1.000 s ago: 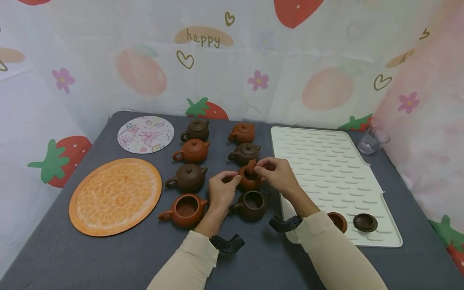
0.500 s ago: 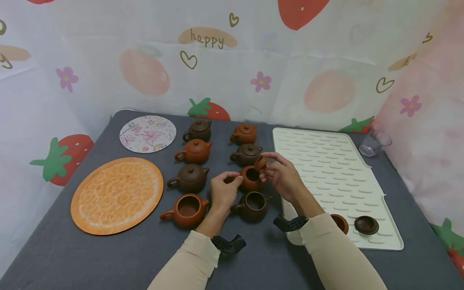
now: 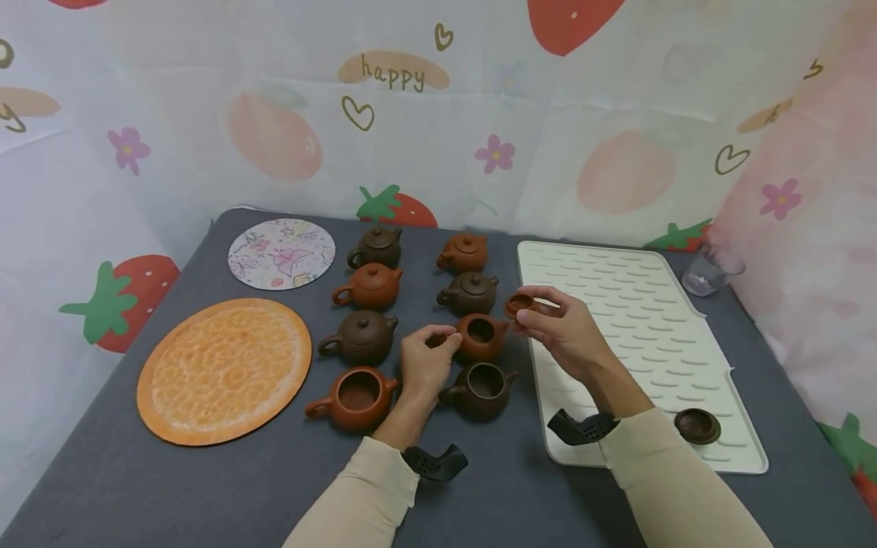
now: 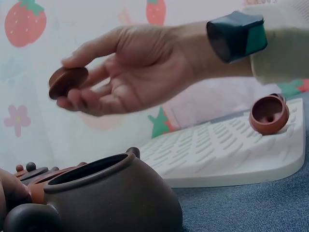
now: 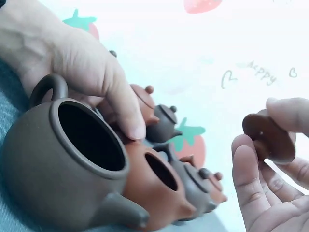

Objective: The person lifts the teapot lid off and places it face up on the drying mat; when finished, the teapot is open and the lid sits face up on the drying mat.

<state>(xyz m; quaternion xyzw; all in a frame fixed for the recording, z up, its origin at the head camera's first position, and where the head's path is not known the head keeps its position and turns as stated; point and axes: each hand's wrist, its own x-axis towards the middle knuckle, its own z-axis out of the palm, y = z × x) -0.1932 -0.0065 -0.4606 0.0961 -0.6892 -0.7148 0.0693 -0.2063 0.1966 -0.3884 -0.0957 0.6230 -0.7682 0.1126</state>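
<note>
My left hand (image 3: 426,361) holds the handle side of a lidless reddish-brown teapot (image 3: 482,348), the handle itself covered by its fingers. Just right of that teapot, my right hand (image 3: 574,339) pinches its small reddish lid (image 3: 521,307) between thumb and fingers, in the air near the white mat's left edge. The lid's hollow underside faces up toward the head camera; its knob points down among the fingers in the right wrist view. Nearest me in the same column stands a dark brown teapot (image 5: 58,159), also lidless.
Left of my left hand are a lidless reddish teapot (image 3: 359,399) and several lidded teapots (image 3: 365,335). A white ridged mat (image 3: 596,289) bears a dark lid (image 3: 697,426) and a reddish lid (image 4: 269,116). A glass (image 3: 712,270) and two round mats flank the table.
My right hand has lifted the lid from over the teapot's opening, turned it underside up and moved it right. My left hand stays at the teapot's handle.
</note>
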